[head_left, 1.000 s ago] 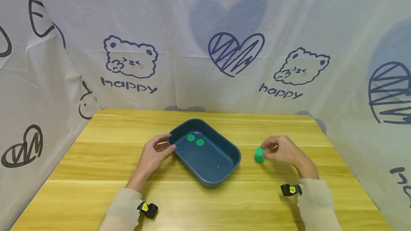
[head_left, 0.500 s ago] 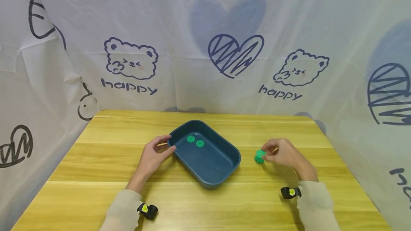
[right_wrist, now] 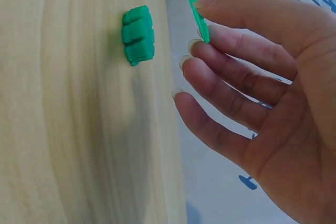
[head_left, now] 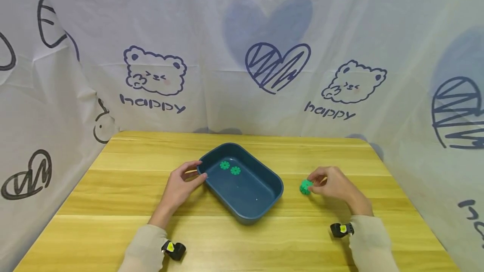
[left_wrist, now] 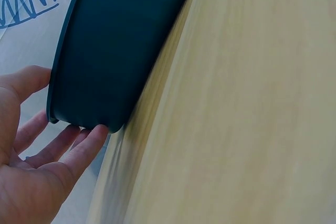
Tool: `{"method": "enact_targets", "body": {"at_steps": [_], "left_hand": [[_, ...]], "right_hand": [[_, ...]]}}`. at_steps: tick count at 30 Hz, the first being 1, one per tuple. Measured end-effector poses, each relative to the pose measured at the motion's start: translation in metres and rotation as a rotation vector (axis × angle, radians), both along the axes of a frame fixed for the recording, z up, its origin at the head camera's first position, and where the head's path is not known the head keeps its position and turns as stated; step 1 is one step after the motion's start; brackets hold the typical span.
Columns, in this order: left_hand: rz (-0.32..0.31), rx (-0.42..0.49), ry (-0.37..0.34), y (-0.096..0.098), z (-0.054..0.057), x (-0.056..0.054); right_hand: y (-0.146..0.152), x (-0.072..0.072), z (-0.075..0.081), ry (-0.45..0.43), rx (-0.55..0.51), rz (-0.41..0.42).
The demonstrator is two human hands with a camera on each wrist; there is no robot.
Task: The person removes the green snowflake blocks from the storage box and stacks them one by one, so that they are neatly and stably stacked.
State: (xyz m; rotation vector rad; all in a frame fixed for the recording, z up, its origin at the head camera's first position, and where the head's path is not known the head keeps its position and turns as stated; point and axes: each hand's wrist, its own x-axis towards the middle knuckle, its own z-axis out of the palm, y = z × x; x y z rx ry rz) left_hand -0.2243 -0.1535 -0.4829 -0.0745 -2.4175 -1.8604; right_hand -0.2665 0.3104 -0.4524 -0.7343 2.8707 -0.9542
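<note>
A dark blue rectangular bin (head_left: 242,194) stands on the table, turned at an angle. My left hand (head_left: 182,184) holds its left corner, thumb on one side and fingers on the other; in the left wrist view the fingers (left_wrist: 86,153) touch the bin's outer wall (left_wrist: 110,51). Two green notched plastic discs (head_left: 230,168) lie flat in the bin. Right of it, my right hand (head_left: 334,184) pinches one thin green disc (right_wrist: 198,17) between thumb and fingers. Close by, a short stack of similar green discs (right_wrist: 138,35) sits on the table, apart from the held disc.
The wooden table (head_left: 242,249) reaches back to a pale cloth (head_left: 223,95) printed with bears and hearts, which also hangs at both sides. Each wrist wears a small black camera (head_left: 174,250).
My right hand has sunk slightly, bringing the pinched disc nearer the stack. My left hand and the bin stay put; the head view has tilted up a little.
</note>
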Motion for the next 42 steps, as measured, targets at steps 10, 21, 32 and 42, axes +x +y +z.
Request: {"method": "enact_targets", "body": {"at_steps": [10,21,32,42], "left_hand": [[-0.001,-0.004,-0.002,0.0,0.0,0.0],[0.003,-0.004,0.0,0.0,-0.001,0.0],[0.003,-0.004,-0.005,0.0,-0.001,0.0],[-0.001,0.003,-0.007,-0.001,0.001,0.001]], "right_hand": [[0.003,-0.002,-0.01,-0.046,-0.028,-0.014],[0.005,-0.007,-0.022,-0.075,-0.051,-0.007],[0.008,-0.01,-0.029,-0.089,-0.038,-0.04],[0.007,-0.009,-0.028,-0.113,-0.064,-0.049]]}}
